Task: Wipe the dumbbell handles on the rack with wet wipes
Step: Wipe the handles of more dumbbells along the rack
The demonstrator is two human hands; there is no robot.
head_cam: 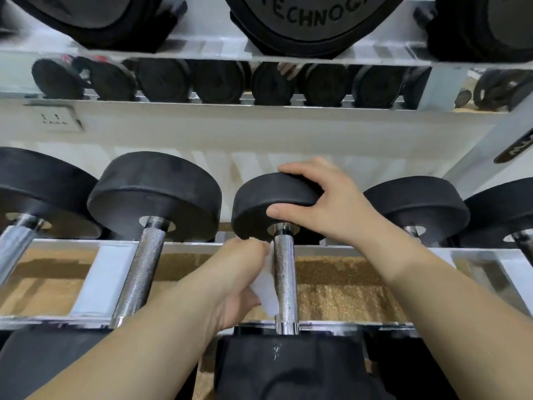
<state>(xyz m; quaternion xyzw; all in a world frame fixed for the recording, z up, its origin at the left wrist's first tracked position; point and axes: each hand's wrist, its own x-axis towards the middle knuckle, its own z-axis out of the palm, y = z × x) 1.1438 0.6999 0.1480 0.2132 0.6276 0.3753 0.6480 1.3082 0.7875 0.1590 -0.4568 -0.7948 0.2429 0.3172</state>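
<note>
Between the two hands runs the knurled chrome handle [285,280] of the middle dumbbell, which lies across the rack [357,251]. The left hand [240,274], just left of it, grips a white wet wipe [267,288] and holds it against the handle's left side. The right hand [326,204], beyond, clamps the black far head [259,200], thumb underneath, fingers over the rim. Left of the left hand rests a neighbouring dumbbell [138,272].

Wet wipe [266,287] mostly hidden behind left hand [239,272], upper weight plate [311,21] lettering cut off at top edge, rack label [54,118] blurred
</note>
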